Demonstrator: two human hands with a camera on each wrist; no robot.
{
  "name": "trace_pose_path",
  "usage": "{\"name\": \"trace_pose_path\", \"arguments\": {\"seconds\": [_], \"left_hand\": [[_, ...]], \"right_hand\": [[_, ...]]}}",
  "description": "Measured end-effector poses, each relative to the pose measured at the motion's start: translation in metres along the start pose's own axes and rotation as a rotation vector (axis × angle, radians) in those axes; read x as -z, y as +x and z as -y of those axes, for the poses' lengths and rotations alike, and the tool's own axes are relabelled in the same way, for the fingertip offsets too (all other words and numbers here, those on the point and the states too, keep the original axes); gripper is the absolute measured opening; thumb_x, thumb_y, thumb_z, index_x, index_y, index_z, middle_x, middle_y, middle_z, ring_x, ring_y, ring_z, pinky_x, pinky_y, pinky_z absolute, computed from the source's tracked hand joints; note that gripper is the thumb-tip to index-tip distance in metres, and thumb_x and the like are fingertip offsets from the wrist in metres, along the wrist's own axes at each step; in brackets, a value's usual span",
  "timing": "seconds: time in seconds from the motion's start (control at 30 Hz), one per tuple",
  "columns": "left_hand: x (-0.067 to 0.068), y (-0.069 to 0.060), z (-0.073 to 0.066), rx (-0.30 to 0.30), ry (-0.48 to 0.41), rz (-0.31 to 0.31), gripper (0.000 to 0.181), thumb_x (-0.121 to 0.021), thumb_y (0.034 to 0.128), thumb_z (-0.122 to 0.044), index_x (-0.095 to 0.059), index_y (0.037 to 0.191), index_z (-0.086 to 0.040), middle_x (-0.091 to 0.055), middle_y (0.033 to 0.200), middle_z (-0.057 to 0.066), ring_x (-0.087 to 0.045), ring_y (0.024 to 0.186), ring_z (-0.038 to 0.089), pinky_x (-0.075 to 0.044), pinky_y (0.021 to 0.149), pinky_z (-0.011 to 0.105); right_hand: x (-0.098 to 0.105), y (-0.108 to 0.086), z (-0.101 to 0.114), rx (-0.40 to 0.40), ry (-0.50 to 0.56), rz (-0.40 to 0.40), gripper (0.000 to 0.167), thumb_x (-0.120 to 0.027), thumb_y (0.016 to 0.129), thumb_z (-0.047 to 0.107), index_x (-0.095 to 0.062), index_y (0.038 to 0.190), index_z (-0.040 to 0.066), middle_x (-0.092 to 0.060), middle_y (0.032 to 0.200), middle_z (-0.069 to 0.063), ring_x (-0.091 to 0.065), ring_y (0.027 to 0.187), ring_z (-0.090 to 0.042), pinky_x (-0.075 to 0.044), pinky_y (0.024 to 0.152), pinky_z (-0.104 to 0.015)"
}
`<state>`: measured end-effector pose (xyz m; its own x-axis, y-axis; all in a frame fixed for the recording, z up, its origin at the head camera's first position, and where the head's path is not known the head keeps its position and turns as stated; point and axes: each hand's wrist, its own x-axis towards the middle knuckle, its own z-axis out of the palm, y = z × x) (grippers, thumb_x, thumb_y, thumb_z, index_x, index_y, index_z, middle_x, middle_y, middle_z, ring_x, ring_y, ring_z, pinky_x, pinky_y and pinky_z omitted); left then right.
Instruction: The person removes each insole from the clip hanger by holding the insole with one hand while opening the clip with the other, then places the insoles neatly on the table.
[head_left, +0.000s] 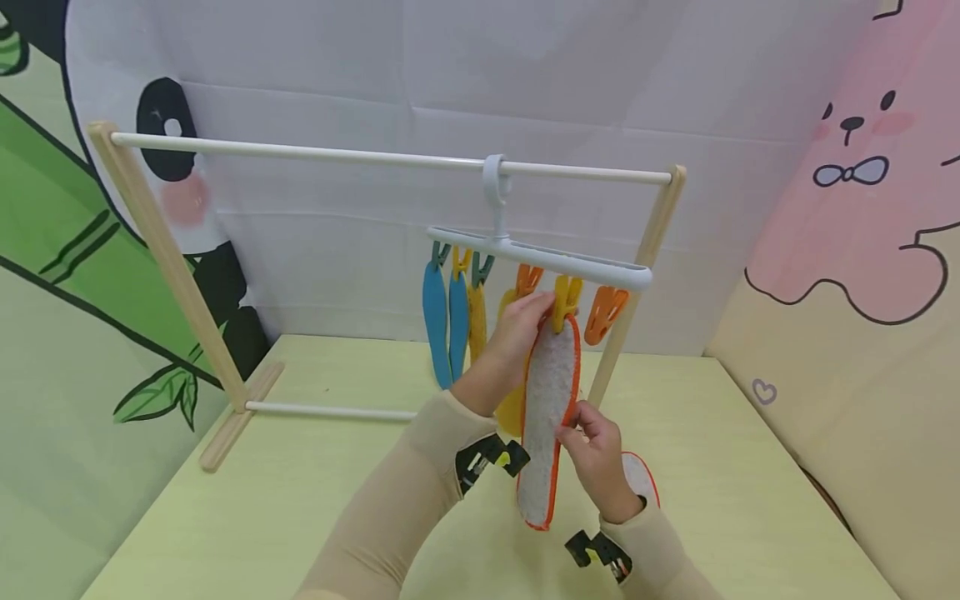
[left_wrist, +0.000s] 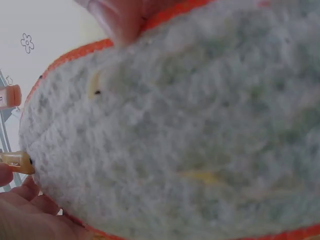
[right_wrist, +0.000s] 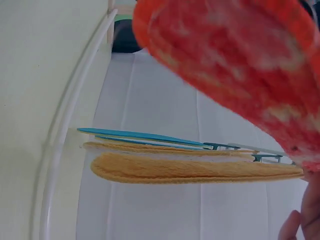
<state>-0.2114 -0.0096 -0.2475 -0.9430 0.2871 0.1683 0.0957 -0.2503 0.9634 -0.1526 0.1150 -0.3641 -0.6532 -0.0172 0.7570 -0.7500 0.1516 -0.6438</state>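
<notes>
A grey insole with orange edging (head_left: pixel 550 417) hangs upright below the yellow clip (head_left: pixel 567 302) of a white hanger (head_left: pixel 573 263). My left hand (head_left: pixel 510 350) holds its upper end at that clip; in the left wrist view the fingers (left_wrist: pixel 30 212) lie by the clip (left_wrist: pixel 19 162) at the insole's tip. Lower down, my right hand (head_left: pixel 596 458) pinches the orange edge between thumb and fingers. The right wrist view shows the insole's red side (right_wrist: pixel 240 55). Whether the clip's jaws grip the insole I cannot tell.
Blue insoles (head_left: pixel 435 321) and yellow ones (head_left: pixel 477 321) hang clipped at the left of the hanger. An orange clip (head_left: pixel 606 313) hangs at its right end. The hanger hooks over a rack's white bar (head_left: pixel 300 152). Another grey insole (head_left: pixel 639 477) lies behind my right wrist.
</notes>
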Motion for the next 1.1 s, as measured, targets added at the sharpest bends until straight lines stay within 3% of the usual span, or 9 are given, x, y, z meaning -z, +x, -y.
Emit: {"name": "trace_pose_path", "arguments": {"seconds": [0.1, 0.3, 0.53, 0.77, 0.93, 1.1], "left_hand": [[-0.0013, 0.0013, -0.0003, -0.009, -0.013, 0.011, 0.039, -0.037, 0.1037, -0.022, -0.058, 0.118, 0.008, -0.06, 0.101, 0.008, -0.051, 0.084, 0.014, -0.044, 0.082, 0.027], [-0.0001, 0.0026, 0.0, 0.016, 0.052, -0.038, 0.037, -0.043, 0.1033, -0.023, -0.059, 0.121, 0.005, -0.058, 0.104, 0.008, -0.05, 0.101, 0.019, -0.036, 0.102, 0.039], [0.0003, 0.0024, 0.0014, -0.009, 0.087, -0.049, 0.035, -0.045, 0.1027, -0.022, -0.06, 0.116, 0.006, -0.054, 0.094, 0.003, -0.047, 0.09, 0.015, -0.04, 0.087, 0.031], [-0.0009, 0.0023, 0.0046, -0.004, 0.12, -0.056, 0.034, -0.046, 0.1024, -0.023, -0.061, 0.117, 0.005, -0.053, 0.093, 0.004, -0.047, 0.089, 0.016, -0.041, 0.086, 0.032], [-0.0006, 0.0046, 0.0036, 0.015, 0.094, -0.042, 0.035, -0.047, 0.1023, -0.022, -0.06, 0.121, 0.004, -0.057, 0.103, 0.008, -0.048, 0.099, 0.018, -0.037, 0.099, 0.039], [0.0007, 0.0047, 0.0024, 0.038, 0.073, -0.032, 0.036, -0.045, 0.1028, -0.023, -0.058, 0.125, 0.003, -0.057, 0.113, 0.011, -0.047, 0.11, 0.022, -0.031, 0.107, 0.045]], "right_hand": [[-0.0004, -0.0019, -0.0006, -0.048, 0.002, -0.02, 0.009, -0.048, 0.075, -0.017, -0.053, 0.076, -0.01, -0.053, 0.073, 0.013, -0.049, 0.068, -0.002, -0.041, 0.059, -0.016], [-0.0047, -0.008, -0.0018, -0.147, 0.019, -0.067, 0.005, -0.049, 0.083, -0.014, -0.052, 0.087, -0.015, -0.054, 0.078, 0.013, -0.05, 0.072, -0.003, -0.044, 0.064, -0.014], [-0.007, -0.0077, -0.0023, -0.202, -0.047, -0.108, 0.008, -0.056, 0.085, -0.012, -0.054, 0.093, -0.015, -0.055, 0.081, 0.011, -0.051, 0.072, -0.003, -0.044, 0.063, -0.015], [-0.0028, -0.0091, -0.0073, -0.134, -0.156, -0.089, 0.007, -0.065, 0.084, -0.008, -0.061, 0.09, -0.009, -0.057, 0.072, 0.003, -0.051, 0.067, -0.003, -0.043, 0.056, -0.016], [-0.0006, -0.0082, -0.0079, -0.081, -0.179, -0.09, 0.009, -0.068, 0.085, -0.003, -0.063, 0.089, -0.01, -0.059, 0.07, -0.008, -0.052, 0.068, -0.003, -0.044, 0.057, -0.015], [0.0, -0.0082, -0.0063, -0.091, -0.143, -0.084, 0.009, -0.066, 0.085, -0.005, -0.062, 0.09, -0.011, -0.059, 0.071, -0.003, -0.052, 0.068, -0.003, -0.045, 0.057, -0.015]]}}
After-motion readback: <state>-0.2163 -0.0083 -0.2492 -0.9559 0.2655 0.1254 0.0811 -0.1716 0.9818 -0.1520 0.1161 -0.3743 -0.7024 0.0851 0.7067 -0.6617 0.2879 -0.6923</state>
